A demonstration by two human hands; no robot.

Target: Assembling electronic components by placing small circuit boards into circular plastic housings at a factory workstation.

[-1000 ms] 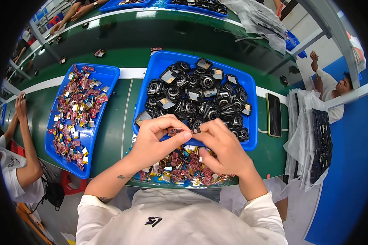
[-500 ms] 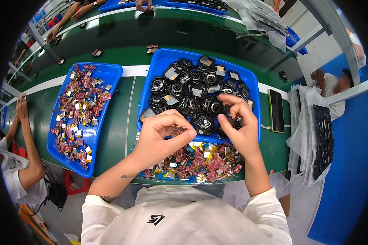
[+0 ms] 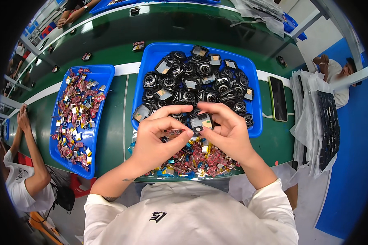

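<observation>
My left hand [image 3: 157,132] is closed on a small red circuit board [image 3: 174,132], pinched between thumb and fingers. In my right hand [image 3: 229,132] is a black smartwatch case [image 3: 201,122], its open inner side facing up with a pale patch and a round silver spot inside. The two hands almost meet over the near edge of a blue tray [image 3: 255,87] heaped with similar black watch cases [image 3: 188,81]. Just below them lies a pile of red circuit boards with silver and yellow pieces [image 3: 200,159], partly hidden by my hands.
Another blue tray [image 3: 109,75] with many red boards stands to the left. A phone [image 3: 277,98] lies right of the cases, near hanging plastic-wrapped black trays [image 3: 315,118]. Loose parts [image 3: 138,45] sit on the green surface beyond. Co-workers sit left, far left and right.
My right hand has come left and nearer, bringing the watch case beside my left hand. My left hand keeps the red board. Loose parts on the far green surface have shifted left.
</observation>
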